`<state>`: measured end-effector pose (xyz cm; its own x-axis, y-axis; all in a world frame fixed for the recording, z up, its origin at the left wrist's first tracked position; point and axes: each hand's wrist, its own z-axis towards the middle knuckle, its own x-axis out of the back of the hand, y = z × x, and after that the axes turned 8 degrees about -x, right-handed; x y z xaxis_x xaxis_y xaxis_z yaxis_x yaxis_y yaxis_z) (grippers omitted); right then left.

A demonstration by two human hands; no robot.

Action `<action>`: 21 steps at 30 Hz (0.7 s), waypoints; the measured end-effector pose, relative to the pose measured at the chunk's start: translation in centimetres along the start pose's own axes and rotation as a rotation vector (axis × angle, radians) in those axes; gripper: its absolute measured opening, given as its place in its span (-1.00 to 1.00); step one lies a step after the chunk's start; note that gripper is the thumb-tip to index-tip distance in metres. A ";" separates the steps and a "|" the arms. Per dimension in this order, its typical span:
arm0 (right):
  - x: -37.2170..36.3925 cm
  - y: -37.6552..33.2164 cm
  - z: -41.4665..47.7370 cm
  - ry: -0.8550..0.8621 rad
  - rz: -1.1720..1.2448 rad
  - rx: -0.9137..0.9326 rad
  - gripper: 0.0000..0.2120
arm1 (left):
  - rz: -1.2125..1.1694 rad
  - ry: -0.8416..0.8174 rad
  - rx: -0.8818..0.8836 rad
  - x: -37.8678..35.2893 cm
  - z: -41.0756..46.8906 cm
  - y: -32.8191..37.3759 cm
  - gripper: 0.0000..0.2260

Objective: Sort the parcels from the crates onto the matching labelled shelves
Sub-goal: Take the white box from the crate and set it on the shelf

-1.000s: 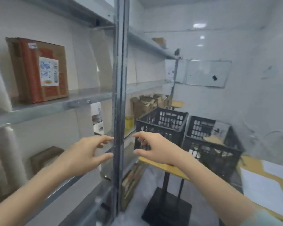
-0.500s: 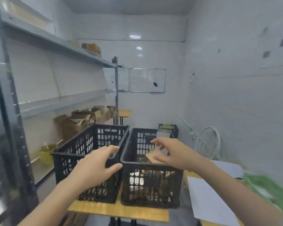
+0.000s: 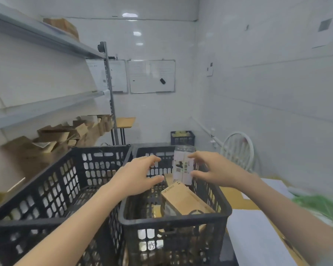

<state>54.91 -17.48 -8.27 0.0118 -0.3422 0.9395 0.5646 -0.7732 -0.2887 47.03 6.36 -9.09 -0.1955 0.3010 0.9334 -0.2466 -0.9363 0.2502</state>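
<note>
Parcels first: two show in the right crate [image 3: 173, 221], which stands touching the left crate [image 3: 46, 189] on the wooden surface [image 3: 236, 198]. The white parcel [image 3: 182, 166] stands on end at the far right of that crate. Its long axis is vertical and its barcoded face is turned to the near side, so the label can be read before lifting. The brown parcel [image 3: 183, 198] lies low beside it with its long axis running near to far, its far end angled a little left and its printed face up. Now the right hand [image 3: 215, 170]: it hovers at the white parcel's right edge, fingers spread above and thumb below, bracketing the edge with no grip closed. I can't tell whether a fingertip touches. The left hand [image 3: 136, 177] hangs released over the crate's left side, fingers loosely curved and holding nothing. My read is that it sits opposite the right so the two can close on the upright box from both sides. Standing tall makes that parcel the easy pick, with its narrow sides exposed above the brown one. Over on the left wait the shelves [image 3: 46, 106], their labels too blurred to read, so the matching shelf can't be called yet.
</note>
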 end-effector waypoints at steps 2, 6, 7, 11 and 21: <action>-0.4 0.8 2.6 0.005 -0.026 -0.030 -0.52 | -0.003 -0.035 -0.033 -0.6 3.3 -1.6 -0.45; -1.0 2.6 6.9 0.038 -0.057 -0.101 -0.51 | -0.012 -0.105 -0.109 -2.2 9.6 -4.1 -0.45; -1.2 3.0 7.8 0.044 -0.055 -0.117 -0.51 | -0.022 -0.110 -0.124 -2.7 10.9 -4.5 -0.46; -2.2 5.6 11.1 0.013 -0.063 -0.165 -0.51 | -0.055 -0.164 -0.142 -5.7 16.0 -6.1 -0.44; -6.7 12.1 21.9 -0.185 -0.095 -0.260 -0.40 | -0.179 -0.084 -0.003 -13.5 26.5 -10.5 -0.41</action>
<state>79.68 -12.85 -14.02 0.1328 -0.1780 0.9750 0.3411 -0.9154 -0.2136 77.35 7.31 -17.48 -0.0680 0.4462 0.8924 -0.2735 -0.8685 0.4134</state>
